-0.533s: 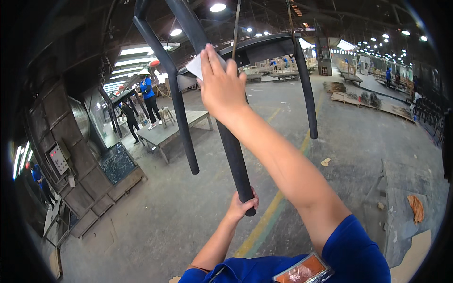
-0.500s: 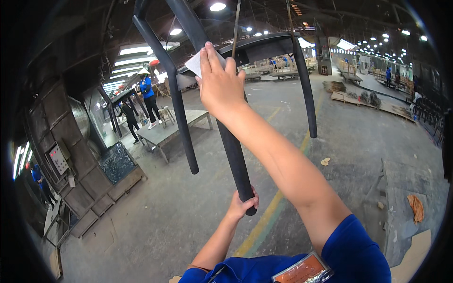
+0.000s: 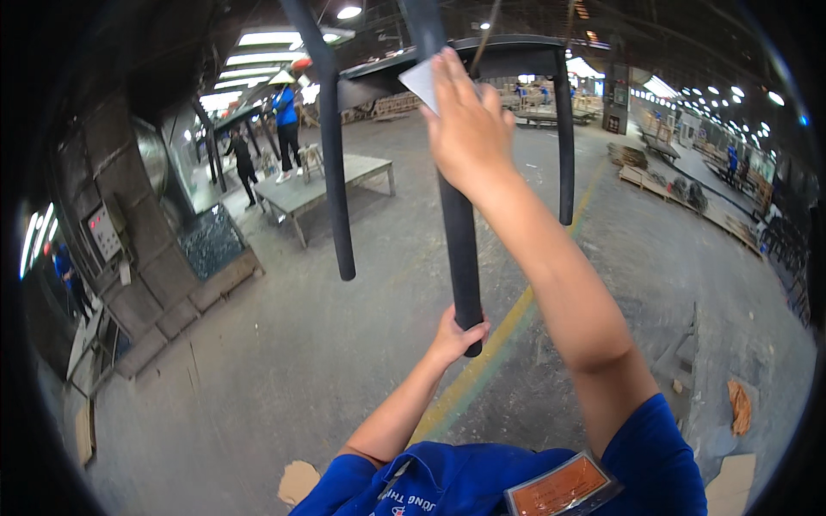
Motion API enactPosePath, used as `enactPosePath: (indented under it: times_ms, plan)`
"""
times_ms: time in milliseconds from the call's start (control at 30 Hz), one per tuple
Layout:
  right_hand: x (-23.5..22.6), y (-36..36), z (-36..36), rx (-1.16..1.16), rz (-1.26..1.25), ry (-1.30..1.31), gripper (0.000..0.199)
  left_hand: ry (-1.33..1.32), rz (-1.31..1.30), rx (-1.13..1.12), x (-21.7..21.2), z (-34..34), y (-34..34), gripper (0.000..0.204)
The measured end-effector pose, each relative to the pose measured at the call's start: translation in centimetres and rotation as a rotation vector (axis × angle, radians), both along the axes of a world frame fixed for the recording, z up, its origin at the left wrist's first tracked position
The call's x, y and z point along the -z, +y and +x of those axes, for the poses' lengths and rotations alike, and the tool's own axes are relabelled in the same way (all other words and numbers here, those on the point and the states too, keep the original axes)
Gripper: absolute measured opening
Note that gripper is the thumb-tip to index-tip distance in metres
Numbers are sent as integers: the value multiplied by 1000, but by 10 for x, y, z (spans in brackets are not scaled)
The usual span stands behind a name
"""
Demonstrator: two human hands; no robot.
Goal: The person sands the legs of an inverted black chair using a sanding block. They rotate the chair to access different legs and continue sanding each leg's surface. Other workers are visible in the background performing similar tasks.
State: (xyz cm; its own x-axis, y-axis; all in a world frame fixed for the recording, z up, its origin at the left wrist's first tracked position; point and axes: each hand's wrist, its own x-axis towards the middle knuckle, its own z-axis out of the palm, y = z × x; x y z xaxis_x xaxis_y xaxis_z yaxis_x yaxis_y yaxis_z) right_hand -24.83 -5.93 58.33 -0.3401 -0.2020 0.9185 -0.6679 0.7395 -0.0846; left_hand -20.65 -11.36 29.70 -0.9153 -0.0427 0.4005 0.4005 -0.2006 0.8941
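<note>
A black furniture frame with rounded legs, chair-like, hangs in front of me. My left hand (image 3: 461,334) is wrapped round the low end of its nearest leg (image 3: 459,245). Higher on that same leg, my right hand (image 3: 471,129) presses a pale sheet (image 3: 419,86), which looks like sandpaper, against the surface. The fingers lie along the leg and cover much of the sheet. To either side hang a left leg (image 3: 338,185) and a right leg (image 3: 565,142), joined by a curved black rail (image 3: 508,60).
A low grey platform (image 3: 331,185) stands at the left, with a person in blue (image 3: 285,116) on it. Farther left are a control box (image 3: 105,232) and a water basin (image 3: 211,241). A yellow line (image 3: 503,331) crosses the concrete floor; crumpled brown paper (image 3: 738,407) lies at the right.
My view has shifted, so the frame and both hands appear farther right and higher. The left hand still grips the leg end, and the right hand keeps the sheet against the leg.
</note>
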Motion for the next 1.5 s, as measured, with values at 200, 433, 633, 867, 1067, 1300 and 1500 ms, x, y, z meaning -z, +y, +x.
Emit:
enactPosePath:
  times_ms: [200, 433, 633, 867, 1067, 1300, 1500]
  plan:
    - [-10, -3, -8, -137, -61, 160, 60, 7, -30, -75, -6, 0, 4, 22]
    - [33, -22, -42, -263, -145, 445, 66, 23, -63, -282, 3, -11, 15, 40]
    - [129, 1, -6, -406, -192, 74, 73, 116, -178, -383, 4, -19, 21, 46]
    - [179, 34, -6, -734, -474, -533, 64, -96, -247, 6, 14, -16, 20, 41]
    - [218, 66, 17, -887, -521, -782, 60, -101, -339, 693, 34, -19, -17, 57]
    - [258, 83, 69, -733, -510, -815, 59, 125, -13, 501, -13, -24, -49, 75]
    - [310, 105, 121, -457, -415, -991, 64, 141, -17, 419, -71, 20, -12, 57]
